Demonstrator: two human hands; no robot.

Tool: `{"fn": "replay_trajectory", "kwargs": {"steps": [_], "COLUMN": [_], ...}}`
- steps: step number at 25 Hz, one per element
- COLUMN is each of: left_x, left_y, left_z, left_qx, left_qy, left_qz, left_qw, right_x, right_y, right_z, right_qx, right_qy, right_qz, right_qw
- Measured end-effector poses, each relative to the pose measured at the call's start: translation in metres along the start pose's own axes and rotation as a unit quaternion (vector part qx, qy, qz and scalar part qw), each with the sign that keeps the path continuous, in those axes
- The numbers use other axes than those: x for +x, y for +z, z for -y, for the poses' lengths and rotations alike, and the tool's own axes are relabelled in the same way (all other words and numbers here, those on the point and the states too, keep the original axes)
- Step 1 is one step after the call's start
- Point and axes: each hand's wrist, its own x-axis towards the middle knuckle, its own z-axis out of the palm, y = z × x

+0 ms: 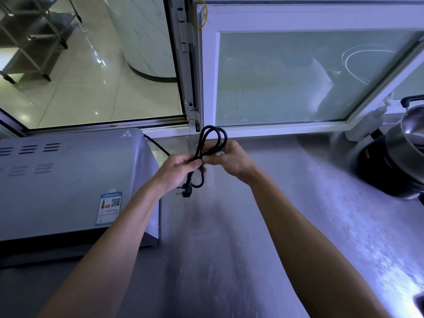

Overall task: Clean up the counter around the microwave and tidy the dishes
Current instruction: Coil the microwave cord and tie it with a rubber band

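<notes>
A grey microwave [68, 180] stands on the left of the steel counter [229, 249]. Its black power cord [214, 136] is folded into loops held up above the counter, just right of the microwave. My left hand [179, 168] grips the bundle at its middle, thumb on the cord. My right hand [231, 160] pinches the same loops from the right side. The plug [186, 191] dangles below my left hand. The rest of the cord runs back behind the microwave.
A white-framed window [298, 76] closes off the back of the counter, with an open pane at the left. A steel pot [410, 138] sits on a black appliance [376, 171] at the right edge. A dark edge shows at bottom right.
</notes>
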Motion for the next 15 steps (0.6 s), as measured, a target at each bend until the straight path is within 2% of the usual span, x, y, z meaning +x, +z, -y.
{"fn": "replay_trajectory", "kwargs": {"steps": [5,10,14,15], "left_x": [-0.004,-0.002,0.001,0.001], "left_y": [0.008,0.011,0.016,0.016], "left_z": [-0.005,-0.008,-0.006,-0.005], "left_qx": [-0.033,-0.014,0.063,0.077], "left_qy": [-0.004,-0.02,-0.031,-0.033], "left_qz": [-0.057,-0.07,-0.067,-0.063], "left_qw": [0.998,0.997,0.995,0.995], "right_x": [-0.003,-0.007,-0.008,-0.008], "right_y": [0.003,0.0,0.004,0.004], "right_z": [0.004,0.007,-0.001,-0.003], "right_qx": [0.001,0.009,-0.032,-0.025], "right_qy": [-0.013,-0.031,-0.005,-0.005], "right_qz": [-0.01,-0.025,-0.121,-0.125], "right_qw": [1.0,0.999,0.992,0.992]}}
